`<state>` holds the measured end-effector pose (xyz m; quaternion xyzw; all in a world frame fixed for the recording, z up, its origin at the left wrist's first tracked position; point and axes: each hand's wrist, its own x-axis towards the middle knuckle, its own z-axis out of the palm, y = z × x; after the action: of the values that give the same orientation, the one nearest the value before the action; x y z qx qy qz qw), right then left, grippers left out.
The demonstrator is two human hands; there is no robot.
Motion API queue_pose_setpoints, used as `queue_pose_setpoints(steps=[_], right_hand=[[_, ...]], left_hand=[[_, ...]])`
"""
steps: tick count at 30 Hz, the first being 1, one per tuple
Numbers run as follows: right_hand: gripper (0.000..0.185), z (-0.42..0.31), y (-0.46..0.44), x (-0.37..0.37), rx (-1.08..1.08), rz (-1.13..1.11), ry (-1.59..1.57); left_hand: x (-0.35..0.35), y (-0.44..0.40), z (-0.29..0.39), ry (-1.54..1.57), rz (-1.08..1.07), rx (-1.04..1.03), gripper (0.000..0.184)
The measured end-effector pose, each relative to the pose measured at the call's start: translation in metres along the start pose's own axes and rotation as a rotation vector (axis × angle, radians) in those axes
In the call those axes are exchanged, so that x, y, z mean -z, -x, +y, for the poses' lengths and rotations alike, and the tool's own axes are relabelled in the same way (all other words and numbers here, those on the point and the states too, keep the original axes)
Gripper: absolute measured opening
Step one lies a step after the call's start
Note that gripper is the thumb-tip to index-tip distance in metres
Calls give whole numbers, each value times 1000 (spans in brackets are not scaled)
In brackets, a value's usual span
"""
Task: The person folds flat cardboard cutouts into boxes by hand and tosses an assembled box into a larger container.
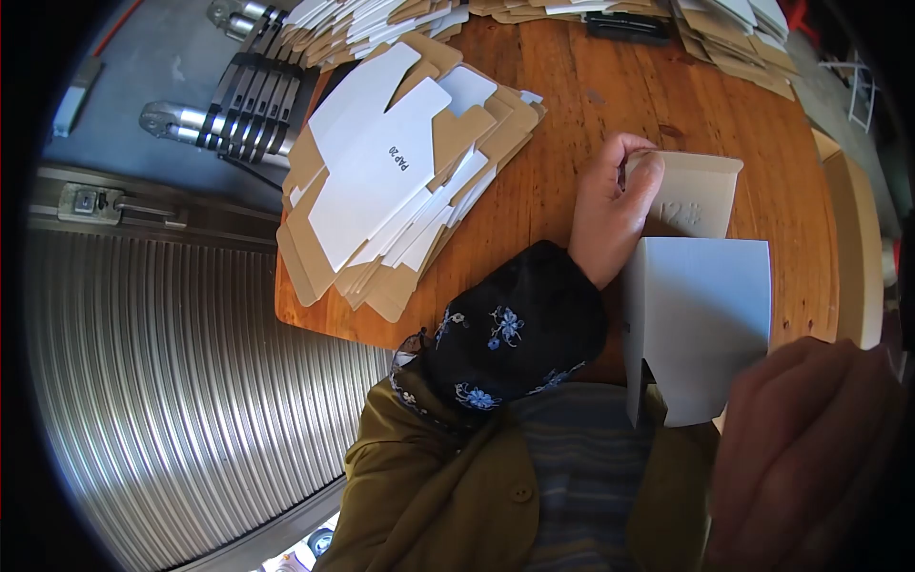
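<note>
A white cardboard box [705, 315] is folded into shape at the table's near edge, its brown-inside lid flap [701, 186] standing out at the far end with raised marks on it. My left hand [615, 205] is closed on that flap, thumb over its left edge and fingers behind it. At the box's near right corner is my right hand [810, 439], smeared by motion; its fingertips and whatever they hold cannot be made out. Left of the box lies a stack of flat box blanks [381, 162], white and brown, the top one printed "PAP 20".
More flat blanks [372, 24] lie along the far edge of the wooden table [572, 86], with another pile [734, 38] at far right. A black object [624, 29] sits between them. A brown carton [853, 248] stands beyond the right edge. Ribbed metal shutter [191, 381] borders the left.
</note>
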<state>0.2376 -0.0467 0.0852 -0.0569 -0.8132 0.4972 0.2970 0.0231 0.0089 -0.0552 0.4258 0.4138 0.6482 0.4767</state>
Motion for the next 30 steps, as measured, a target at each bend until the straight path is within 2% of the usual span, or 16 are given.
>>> queue_pose_setpoints(steps=[6,12,19,23,26,27,29,30], right_hand=[[13,-2,3,-9,-14,26,23],[10,-7,-1,-15,0,15,29],[9,-29,18,-10,44,-87,186],[9,-24,17,-9,118,-113,388],[10,10,12,0,32,145,733],[10,27,13,3,-88,280,795],[23,60,27,7,-352,526,828],[30,73,37,8,-438,538,795]], left_hand=[[-3,1,2,7,-14,36,18],[0,0,-3,-57,-13,-20,21],[3,-1,-4,-135,89,-106,17],[8,-4,-6,-182,244,-230,17],[10,-4,-2,-98,297,-193,19],[9,-5,-2,-44,305,-208,21],[8,-5,0,31,313,-185,23],[10,-7,-3,13,334,-167,27]])
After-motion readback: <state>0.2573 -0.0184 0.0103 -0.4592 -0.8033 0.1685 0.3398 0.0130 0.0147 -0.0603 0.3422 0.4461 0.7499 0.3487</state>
